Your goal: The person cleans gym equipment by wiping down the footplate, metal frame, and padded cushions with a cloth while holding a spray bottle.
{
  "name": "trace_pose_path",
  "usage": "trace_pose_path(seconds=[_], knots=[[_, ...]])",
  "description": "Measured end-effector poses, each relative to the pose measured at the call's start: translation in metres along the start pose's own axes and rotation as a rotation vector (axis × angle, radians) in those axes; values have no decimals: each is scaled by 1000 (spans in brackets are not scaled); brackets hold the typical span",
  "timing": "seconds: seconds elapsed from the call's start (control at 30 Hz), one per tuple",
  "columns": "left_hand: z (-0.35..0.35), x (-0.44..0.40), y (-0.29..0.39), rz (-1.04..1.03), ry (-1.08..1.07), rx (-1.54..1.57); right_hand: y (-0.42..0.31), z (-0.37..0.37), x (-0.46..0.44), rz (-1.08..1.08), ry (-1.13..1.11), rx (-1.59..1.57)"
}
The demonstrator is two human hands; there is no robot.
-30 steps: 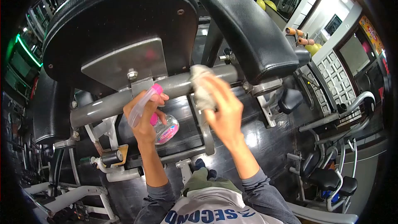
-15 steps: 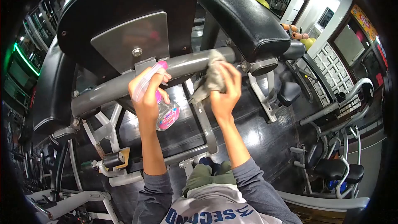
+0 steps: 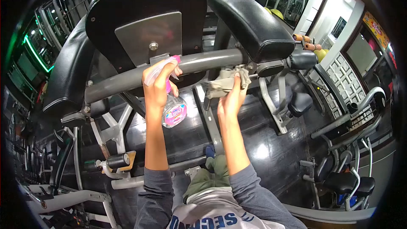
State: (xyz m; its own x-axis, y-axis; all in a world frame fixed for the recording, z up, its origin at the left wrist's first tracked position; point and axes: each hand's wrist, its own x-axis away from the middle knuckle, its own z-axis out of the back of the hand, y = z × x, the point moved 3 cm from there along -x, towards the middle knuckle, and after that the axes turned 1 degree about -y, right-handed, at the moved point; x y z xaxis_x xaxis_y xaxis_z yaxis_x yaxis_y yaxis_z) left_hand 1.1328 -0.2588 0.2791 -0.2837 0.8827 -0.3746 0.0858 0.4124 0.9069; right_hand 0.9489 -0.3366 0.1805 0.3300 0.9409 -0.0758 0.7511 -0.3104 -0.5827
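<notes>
My left hand [image 3: 159, 80] is wrapped round the neck of a clear spray bottle [image 3: 174, 113] with a pink nozzle and a pink label. It is held just in front of a grey metal tube [image 3: 203, 61] on a gym machine. In my right hand [image 3: 232, 99] is a crumpled greyish cloth [image 3: 224, 84], gripped between thumb and fingers near the tube's right end; most of those fingers are hidden. Whether the cloth touches the tube, I cannot tell. Above the tube is a black backrest [image 3: 148, 0] with a bolted metal plate [image 3: 148, 34].
Black padded arms flank the backrest, the right pad [image 3: 254, 21] close to my right hand. Below are the machine's grey frame bars [image 3: 207, 118] and a black roller [image 3: 118, 160]. Another machine with a black seat [image 3: 339, 182] stands at the right on the dark floor [image 3: 263, 157].
My right hand has moved down off the tube's front with the cloth, which now spreads out more. My left hand keeps the bottle. The view has shifted slightly.
</notes>
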Motion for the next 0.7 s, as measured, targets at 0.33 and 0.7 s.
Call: trace_pose_path(seconds=[0.33,0.7], knots=[[5,-3,-2,-4,-12,-43,44,-23,33,-389,-388,102],[4,4,6,45,-20,-142,24,-23,14,-381,-257,-57]])
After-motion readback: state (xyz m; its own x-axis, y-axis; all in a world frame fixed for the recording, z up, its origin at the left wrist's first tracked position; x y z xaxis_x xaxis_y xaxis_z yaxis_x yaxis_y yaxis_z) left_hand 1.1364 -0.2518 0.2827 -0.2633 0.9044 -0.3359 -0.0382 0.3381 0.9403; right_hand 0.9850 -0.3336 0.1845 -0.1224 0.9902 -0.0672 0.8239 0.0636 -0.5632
